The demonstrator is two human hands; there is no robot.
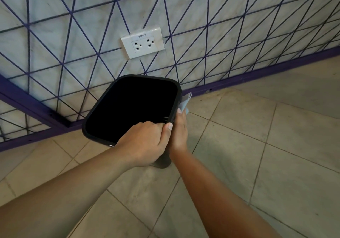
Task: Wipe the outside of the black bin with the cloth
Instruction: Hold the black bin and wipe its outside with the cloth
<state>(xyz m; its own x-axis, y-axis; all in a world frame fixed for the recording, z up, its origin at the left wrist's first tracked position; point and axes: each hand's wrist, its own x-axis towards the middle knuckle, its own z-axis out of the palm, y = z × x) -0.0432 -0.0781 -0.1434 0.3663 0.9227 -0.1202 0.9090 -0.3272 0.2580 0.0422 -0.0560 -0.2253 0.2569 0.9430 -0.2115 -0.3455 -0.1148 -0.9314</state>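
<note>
The black bin (103, 107) stands on the tiled floor by the wall, seen from above with its dark opening facing me. My left hand (145, 142) grips the near right corner of its rim, fingers curled over the edge and thumb up. My right hand (179, 129) presses a light blue cloth (185, 100) against the bin's right outer side. Only the upper end of the cloth shows past my fingers; most of the bin's outer walls are hidden below the rim.
A white double wall socket (142, 42) sits on the marble-look wall just above the bin. A purple skirting strip (257, 72) runs along the wall's foot. Beige floor tiles (257, 145) spread out to the right and toward me.
</note>
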